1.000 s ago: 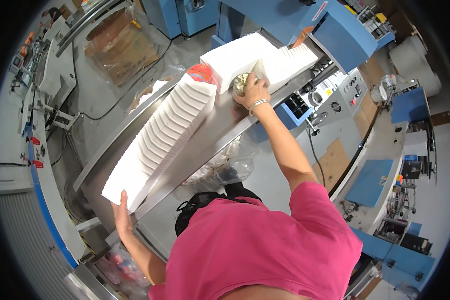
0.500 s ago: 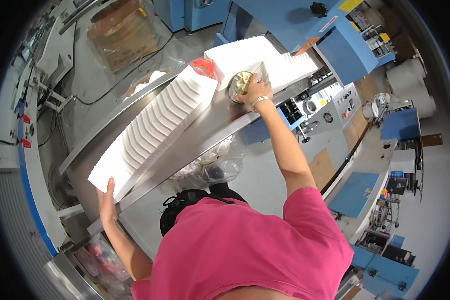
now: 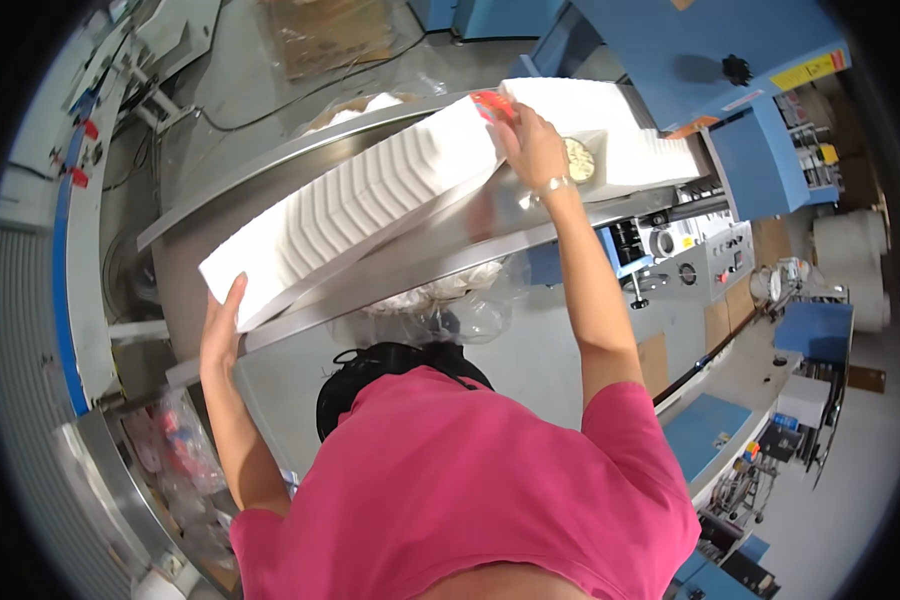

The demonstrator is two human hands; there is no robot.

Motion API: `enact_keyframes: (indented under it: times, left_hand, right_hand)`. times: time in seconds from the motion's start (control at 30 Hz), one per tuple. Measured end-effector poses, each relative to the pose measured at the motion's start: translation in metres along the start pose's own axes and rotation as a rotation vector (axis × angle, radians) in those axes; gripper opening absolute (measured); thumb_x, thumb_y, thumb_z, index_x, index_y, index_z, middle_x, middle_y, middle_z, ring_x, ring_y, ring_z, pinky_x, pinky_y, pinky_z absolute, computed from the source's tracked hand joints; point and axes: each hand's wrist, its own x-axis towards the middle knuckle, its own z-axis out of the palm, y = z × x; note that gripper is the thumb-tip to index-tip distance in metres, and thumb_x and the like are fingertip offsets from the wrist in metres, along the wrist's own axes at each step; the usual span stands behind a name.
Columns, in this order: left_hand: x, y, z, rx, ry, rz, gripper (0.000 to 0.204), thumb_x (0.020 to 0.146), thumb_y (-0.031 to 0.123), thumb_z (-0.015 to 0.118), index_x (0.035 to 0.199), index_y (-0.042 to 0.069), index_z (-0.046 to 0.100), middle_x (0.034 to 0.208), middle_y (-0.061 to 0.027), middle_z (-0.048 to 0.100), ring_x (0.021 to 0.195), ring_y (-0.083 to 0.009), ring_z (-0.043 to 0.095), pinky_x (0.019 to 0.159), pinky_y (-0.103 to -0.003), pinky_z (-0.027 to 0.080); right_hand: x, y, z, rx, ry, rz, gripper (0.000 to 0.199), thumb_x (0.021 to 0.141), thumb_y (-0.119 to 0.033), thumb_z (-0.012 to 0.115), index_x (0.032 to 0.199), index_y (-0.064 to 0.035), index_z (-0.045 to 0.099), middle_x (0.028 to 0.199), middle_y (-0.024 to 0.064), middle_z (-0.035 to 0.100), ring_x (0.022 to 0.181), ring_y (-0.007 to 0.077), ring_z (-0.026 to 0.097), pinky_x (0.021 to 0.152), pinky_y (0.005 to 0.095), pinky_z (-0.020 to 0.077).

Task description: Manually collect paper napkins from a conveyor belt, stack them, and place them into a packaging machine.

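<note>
Against the near end of the white layered stack [image 3: 355, 205] rests the left hand [image 3: 220, 335], fingers extended, grip unclear. The right hand [image 3: 538, 157] has left the round pale-topped piece [image 3: 579, 160] right of the stack for the red piece [image 3: 491, 103] at its far end, fingers bent, closure hidden; both ends now have a hand. Behind the stack, bare tabletop [image 3: 180, 275] runs to a raised rail [image 3: 198, 204].

Bright, fairly even lt coming mostly from above. White stack [image 3: 350, 200] washing out on top, w/ soft shadows showing in folds. Steel table [image 3: 420, 280] giving dull glare. Knob [image 3: 736, 70] throwing dk shadow to pic L on blue panel [image 3: 660, 45]. Fisheye bending str. edges; corners going blk, rim detail softening.
</note>
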Motion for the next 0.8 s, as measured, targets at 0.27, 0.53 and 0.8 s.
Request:
enact_keyframes:
  times: [0.27,0.53,0.8]
  left_hand:
    - [0.006,0.007,0.000,-0.021,-0.059,-0.039,0.091,0.084,0.040,0.068,0.145,-0.003,0.017,0.147,-0.0157,0.031,0.136,-0.0246,0.027,0.112,-0.032,0.017]
    - [0.016,-0.002,-0.067,0.013,-0.121,-0.061,0.084,0.086,0.039,0.065,0.145,-0.002,0.022,0.146,-0.0137,0.033,0.136,-0.0234,0.027,0.111,-0.033,0.018]
    - [0.035,0.003,-0.097,0.163,-0.096,-0.305,0.108,0.072,0.071,0.059,0.147,0.004,0.021,0.154,-0.0150,0.018,0.143,-0.0300,0.006,0.110,-0.056,0.002]
  right_hand:
    - [0.030,0.020,0.052,-0.008,-0.524,0.226,0.081,0.077,-0.068,0.056,0.105,0.0081,0.059,0.092,0.0215,0.064,0.088,0.0322,0.063,0.078,0.0381,0.0466]
    - [-0.036,-0.064,0.019,0.478,-0.669,0.554,0.070,0.079,-0.061,0.063,0.107,0.0030,0.055,0.079,0.0055,0.057,0.073,0.0117,0.055,0.051,0.0244,0.0434]
    - [-0.044,-0.057,0.035,0.759,-0.869,0.859,0.080,0.089,-0.060,0.050,0.138,0.0015,0.039,0.139,0.0120,0.044,0.126,0.0227,0.041,0.103,0.0335,0.0331]
